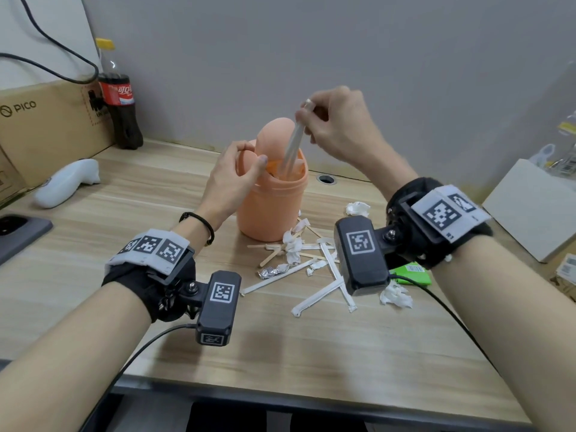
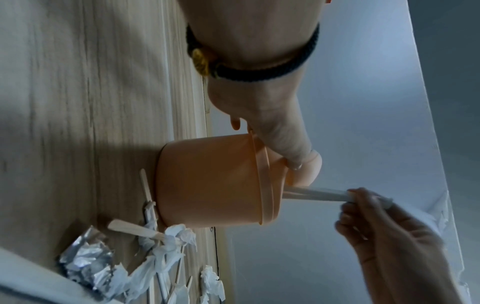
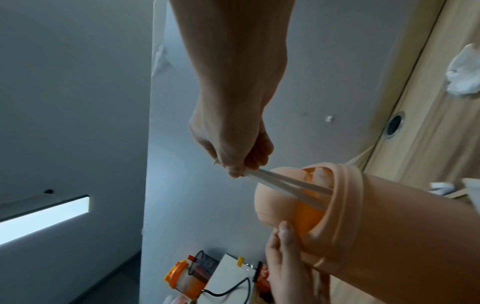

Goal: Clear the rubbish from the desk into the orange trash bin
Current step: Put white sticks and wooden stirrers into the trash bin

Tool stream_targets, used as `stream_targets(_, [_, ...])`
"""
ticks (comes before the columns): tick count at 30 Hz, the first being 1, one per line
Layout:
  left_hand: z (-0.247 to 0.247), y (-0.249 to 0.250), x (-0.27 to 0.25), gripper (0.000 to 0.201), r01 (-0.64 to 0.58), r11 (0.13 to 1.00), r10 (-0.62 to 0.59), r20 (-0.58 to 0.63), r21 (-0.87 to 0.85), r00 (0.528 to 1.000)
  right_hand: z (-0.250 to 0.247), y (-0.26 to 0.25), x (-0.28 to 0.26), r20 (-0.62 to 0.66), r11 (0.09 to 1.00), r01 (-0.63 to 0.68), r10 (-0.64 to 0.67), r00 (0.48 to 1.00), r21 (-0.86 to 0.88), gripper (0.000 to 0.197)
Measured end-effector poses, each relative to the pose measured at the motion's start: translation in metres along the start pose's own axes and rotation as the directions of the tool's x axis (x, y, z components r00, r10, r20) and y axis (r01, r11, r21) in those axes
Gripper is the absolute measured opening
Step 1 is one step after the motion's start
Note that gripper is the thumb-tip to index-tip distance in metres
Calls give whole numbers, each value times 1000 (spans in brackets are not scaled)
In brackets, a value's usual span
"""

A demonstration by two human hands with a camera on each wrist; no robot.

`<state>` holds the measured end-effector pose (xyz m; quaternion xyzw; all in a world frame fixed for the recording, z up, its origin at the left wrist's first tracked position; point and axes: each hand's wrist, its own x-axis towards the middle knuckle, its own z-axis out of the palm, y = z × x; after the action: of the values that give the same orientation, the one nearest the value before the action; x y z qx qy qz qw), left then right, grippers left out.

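The orange trash bin stands mid-desk with its swing lid tipped up. My left hand grips the bin's top, its thumb pressing the lid inward at the opening. Above the bin, my right hand pinches the top of two long white paper strips whose lower ends are inside the opening. The right wrist view shows the strips entering the bin. Loose rubbish lies right of the bin: white wrappers, wooden sticks, crumpled foil and tissues.
A cola bottle and a cardboard box stand at the back left. A white controller and a dark device lie on the left. A white box sits at the right, a green packet near my right wrist.
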<state>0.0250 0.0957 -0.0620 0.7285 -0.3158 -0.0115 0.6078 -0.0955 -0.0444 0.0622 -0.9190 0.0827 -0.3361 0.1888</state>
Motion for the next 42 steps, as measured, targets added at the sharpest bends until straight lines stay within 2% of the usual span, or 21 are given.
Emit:
stream_targets(2, [0, 1, 0, 48, 4, 1000, -4, -1, -2, 1000, 8, 6, -6, 46, 999, -37, 37, 998, 15, 29])
stream_targets(12, [-2, 4, -1, 35, 13, 1000, -13, -7, -3, 1000, 33, 17, -7, 123, 993, -116, 116, 986, -7, 25])
stream_targets(22, [-3, 4, 1, 46, 20, 1000, -20, -12, 13, 1000, 48, 32, -12, 226, 982, -166, 183, 957, -91, 20])
stream_targets(27, [-4, 7, 0, 43, 20, 1000, -20, -6, 22, 1000, 52, 27, -11, 247, 977, -175, 200, 948, -120, 18])
stream_targets(33, [-6, 7, -2, 43, 29, 999, -30, 7, 27, 1000, 32, 27, -17, 153, 976, -210, 216, 964, -55, 22])
stream_targets(42, [-4, 8, -3, 44, 31, 999, -31, 0, 20, 1000, -8, 23, -12, -6, 984, -180, 180, 984, 8, 10])
